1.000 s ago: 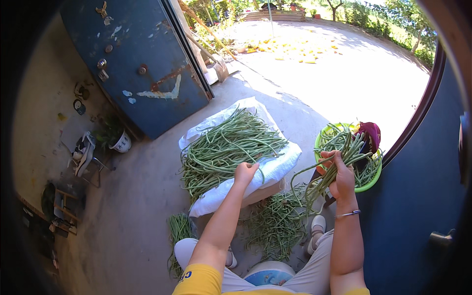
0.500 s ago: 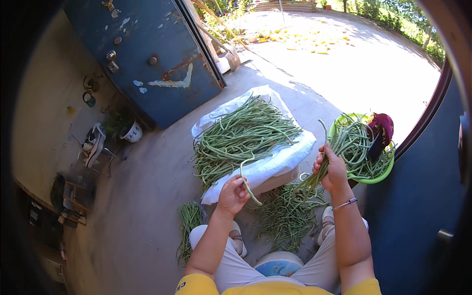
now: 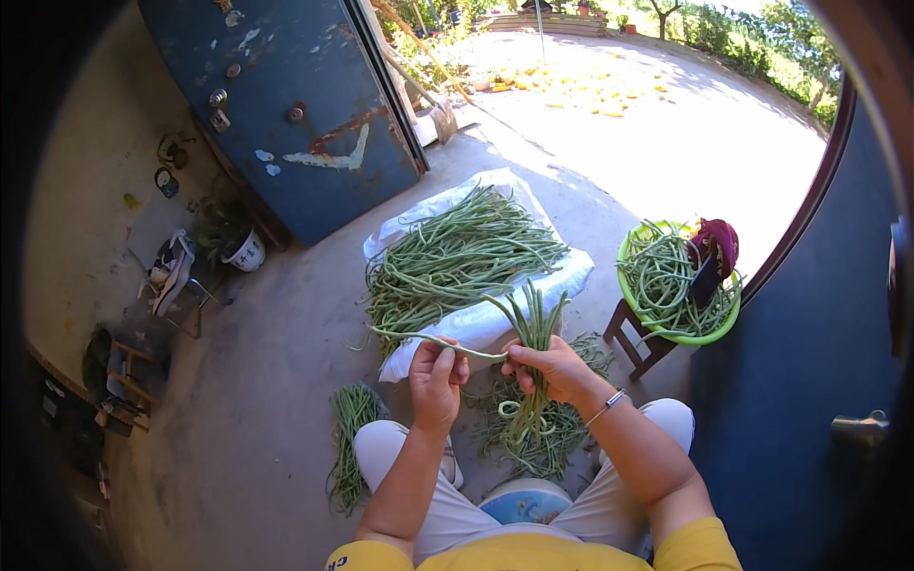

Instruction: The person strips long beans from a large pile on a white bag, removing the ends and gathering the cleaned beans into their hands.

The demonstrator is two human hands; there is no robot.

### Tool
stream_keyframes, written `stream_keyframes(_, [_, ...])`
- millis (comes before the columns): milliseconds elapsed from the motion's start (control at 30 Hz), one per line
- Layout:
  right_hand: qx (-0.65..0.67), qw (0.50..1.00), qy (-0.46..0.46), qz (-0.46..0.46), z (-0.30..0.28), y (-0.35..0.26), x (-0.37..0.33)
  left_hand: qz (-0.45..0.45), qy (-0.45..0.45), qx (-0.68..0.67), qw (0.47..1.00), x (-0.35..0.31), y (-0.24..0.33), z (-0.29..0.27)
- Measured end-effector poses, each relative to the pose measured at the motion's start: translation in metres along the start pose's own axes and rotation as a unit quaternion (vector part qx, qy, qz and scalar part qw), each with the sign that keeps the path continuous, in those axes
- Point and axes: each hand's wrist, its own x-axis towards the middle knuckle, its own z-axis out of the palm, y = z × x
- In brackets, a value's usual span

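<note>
Long green beans are in both of my hands. My left hand (image 3: pixel 438 381) pinches a single pale long bean (image 3: pixel 405 336), which stretches sideways across to my other hand. Wrapped round an upright bunch of long beans (image 3: pixel 535 328) is my right hand (image 3: pixel 552 369), its thumb at the end of that single bean. Just beyond my hands, a big heap of long beans (image 3: pixel 466 249) lies on a white sack (image 3: pixel 574 271). More loose beans (image 3: pixel 552 455) lie on the floor under the bunch, between my feet. A smaller bundle of beans (image 3: pixel 350 447) lies left of my knee.
At the right, a lime-green basin (image 3: pixel 703 339) of beans with a maroon cap (image 3: pixel 716 246) stands on a dark wooden stool (image 3: pixel 635 347). A blue door (image 3: pixel 286 124) stands at the far left. A potted plant (image 3: pixel 246 252) and a chair with shoes (image 3: pixel 171 271) are by the wall.
My right hand has moved left with the bunch, from beside the basin to in front of me. My left hand's bean has swung from hanging to nearly level, and the hands are now close together.
</note>
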Motion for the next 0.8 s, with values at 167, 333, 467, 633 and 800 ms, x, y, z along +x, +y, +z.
stream_keyframes(167, [-0.094,0.990,0.011,-0.104,-0.011,-0.009,-0.001,-0.047,0.011,-0.069,0.996,-0.004,0.001,0.005])
stream_keyframes(333, [-0.119,0.976,0.078,-0.165,-0.016,-0.016,-0.004,-0.186,0.072,-0.201,0.959,0.016,-0.003,-0.017])
stream_keyframes(467, [-0.158,0.968,0.054,-0.188,-0.018,-0.021,-0.004,-0.282,0.033,-0.281,0.917,0.025,-0.007,-0.005])
stream_keyframes(633, [-0.097,0.964,0.149,-0.198,-0.013,-0.027,0.001,-0.252,0.031,-0.213,0.944,0.035,-0.017,-0.012])
stream_keyframes(800, [0.136,0.964,0.185,-0.133,-0.032,-0.011,0.021,-0.217,0.026,-0.135,0.966,0.047,-0.026,-0.011])
